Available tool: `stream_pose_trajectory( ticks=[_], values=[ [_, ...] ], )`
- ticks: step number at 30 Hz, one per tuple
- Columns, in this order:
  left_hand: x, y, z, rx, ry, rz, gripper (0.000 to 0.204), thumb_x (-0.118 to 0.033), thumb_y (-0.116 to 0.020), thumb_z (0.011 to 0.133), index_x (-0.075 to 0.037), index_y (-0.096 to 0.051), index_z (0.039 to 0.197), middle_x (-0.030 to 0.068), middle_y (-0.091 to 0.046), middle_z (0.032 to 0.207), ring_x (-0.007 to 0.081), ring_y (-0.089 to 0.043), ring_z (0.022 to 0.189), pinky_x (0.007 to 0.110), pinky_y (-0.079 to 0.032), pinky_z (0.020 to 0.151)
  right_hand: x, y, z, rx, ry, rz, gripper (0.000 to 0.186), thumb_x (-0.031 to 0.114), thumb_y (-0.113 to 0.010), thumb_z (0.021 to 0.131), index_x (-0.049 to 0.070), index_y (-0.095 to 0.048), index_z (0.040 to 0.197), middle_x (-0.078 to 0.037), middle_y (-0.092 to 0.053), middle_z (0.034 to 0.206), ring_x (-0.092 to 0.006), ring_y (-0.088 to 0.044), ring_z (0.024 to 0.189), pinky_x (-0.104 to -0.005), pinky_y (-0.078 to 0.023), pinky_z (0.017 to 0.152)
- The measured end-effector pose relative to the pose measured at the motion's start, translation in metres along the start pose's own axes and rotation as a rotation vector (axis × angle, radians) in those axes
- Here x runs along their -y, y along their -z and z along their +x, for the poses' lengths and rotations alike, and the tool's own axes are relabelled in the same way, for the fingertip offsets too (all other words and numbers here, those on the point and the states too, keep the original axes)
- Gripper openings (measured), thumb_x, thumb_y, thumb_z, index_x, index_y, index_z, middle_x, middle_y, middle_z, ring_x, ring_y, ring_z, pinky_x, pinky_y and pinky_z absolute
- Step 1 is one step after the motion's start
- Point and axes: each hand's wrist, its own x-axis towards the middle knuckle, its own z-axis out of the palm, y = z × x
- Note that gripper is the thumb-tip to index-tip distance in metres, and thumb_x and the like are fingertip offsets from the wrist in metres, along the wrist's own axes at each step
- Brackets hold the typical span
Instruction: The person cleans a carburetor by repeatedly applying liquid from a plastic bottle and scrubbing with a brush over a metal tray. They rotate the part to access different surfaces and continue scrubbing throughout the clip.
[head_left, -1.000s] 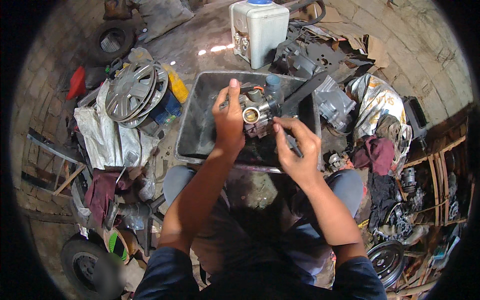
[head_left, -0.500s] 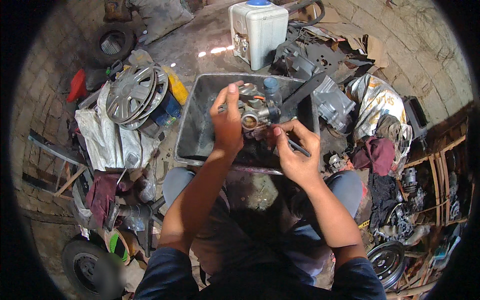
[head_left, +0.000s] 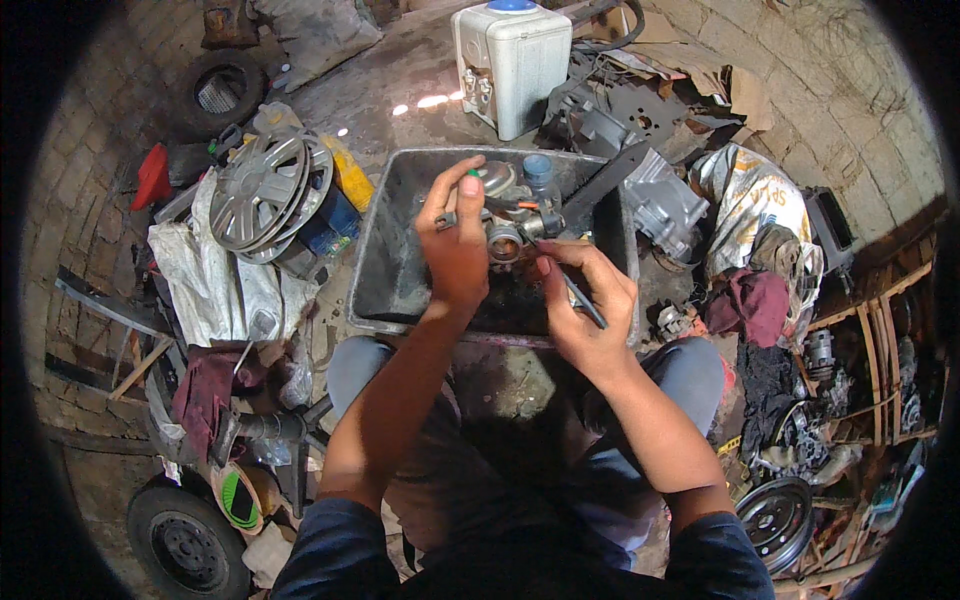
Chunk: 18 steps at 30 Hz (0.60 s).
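Above a grey plastic tub [head_left: 385, 215], my left hand [head_left: 455, 250] grips a metal carburetor [head_left: 506, 246] from its left side, fingers wrapped behind it and the thumb up. A round opening in the carburetor faces me, and an orange bit shows near its top. My right hand [head_left: 592, 310] pinches a slim dark-handled tool [head_left: 588, 304] like a pen or small brush. The tool's tip is at the lower right of the carburetor, hidden by my fingers. A bottle with a blue cap [head_left: 538, 166] stands just behind the carburetor, inside the tub.
A white jerrycan [head_left: 512, 70] stands beyond the tub. Stacked hubcaps [head_left: 258, 190] lie to the left, near a white sack [head_left: 195, 280]. On the right are a metal gearbox casing [head_left: 665, 205], a printed sack [head_left: 745, 205] and a maroon cloth [head_left: 750, 305]. A tyre [head_left: 188, 545] lies at lower left.
My right hand has moved slightly left and up, bringing the tool closer against the carburetor. The carburetor has turned a little in my left hand, showing more of its round top.
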Motion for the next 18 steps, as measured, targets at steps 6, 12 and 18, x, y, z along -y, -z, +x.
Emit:
stream_pose_trajectory(
  ticks=[6, 12, 18],
  values=[
    [-0.008, 0.004, 0.002, -0.056, -0.203, 0.228, 0.028, -0.016, -0.066, 0.102, 0.002, -0.068, 0.124, 0.0068, -0.071, 0.101, 0.0103, -0.062, 0.095, 0.026, -0.048, 0.084, -0.007, -0.003, -0.009, 0.067, -0.265, 0.017, 0.006, -0.001, -0.072, 0.092, -0.002, -0.069, 0.097, -0.015, -0.073, 0.084, -0.0212, -0.072, 0.07, -0.0321, -0.054, 0.065],
    [-0.018, 0.008, 0.01, -0.065, -0.303, 0.215, 0.028, -0.015, -0.066, 0.101, 0.001, -0.069, 0.124, 0.0033, -0.066, 0.093, 0.007, -0.055, 0.085, 0.025, -0.044, 0.075, -0.011, -0.008, -0.01, -0.026, -0.138, 0.035, 0.005, -0.001, -0.072, 0.093, -0.004, -0.07, 0.096, -0.013, -0.072, 0.081, -0.0157, -0.065, 0.065, -0.0302, -0.05, 0.06],
    [-0.01, 0.015, 0.01, -0.059, -0.31, 0.357, 0.033, -0.02, -0.067, 0.102, 0.0, -0.069, 0.128, 0.0023, -0.07, 0.098, 0.0073, -0.059, 0.093, 0.022, -0.044, 0.081, 0.0, -0.001, -0.004, -0.089, -0.06, 0.079, 0.008, -0.001, -0.073, 0.093, -0.002, -0.071, 0.101, -0.012, -0.075, 0.091, -0.0207, -0.073, 0.078, -0.0297, -0.056, 0.072]
  ],
)
